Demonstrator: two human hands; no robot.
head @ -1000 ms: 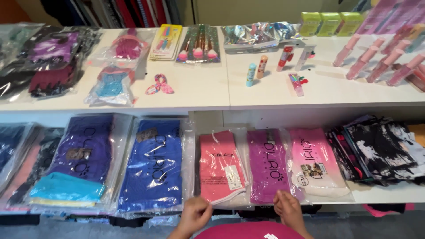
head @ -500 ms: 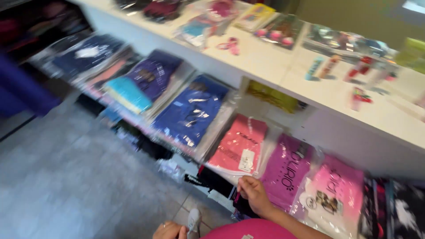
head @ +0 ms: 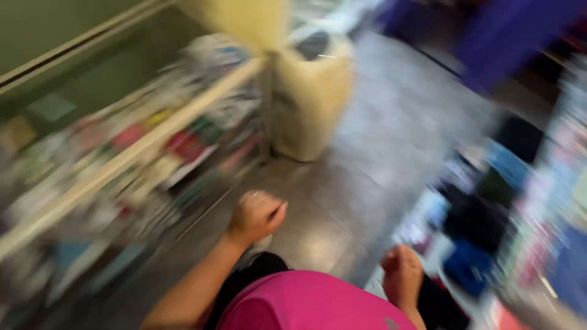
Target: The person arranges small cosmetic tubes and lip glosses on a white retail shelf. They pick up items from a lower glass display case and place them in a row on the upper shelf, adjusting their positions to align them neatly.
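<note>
The picture is heavily blurred by motion. My left hand (head: 255, 215) hangs over the grey tiled floor (head: 367, 159), fingers curled into a loose fist, with nothing visibly in it. My right hand (head: 402, 275) is low at the right, fingers closed, beside packaged clothes (head: 477, 220) on the low shelf to the right. Whether it touches a packet is unclear. A pink garment (head: 312, 305) I wear fills the bottom edge.
A pale shelf rack (head: 140, 146) packed with colourful items runs along the left. A cream bin or bag (head: 309, 104) stands on the floor ahead beside a post. Dark blue clothing (head: 507, 36) hangs at the top right.
The view has swung left, away from the clothing shelves toward the aisle floor and the opposite rack. Both hands have come off the shelf packets and curled shut.
</note>
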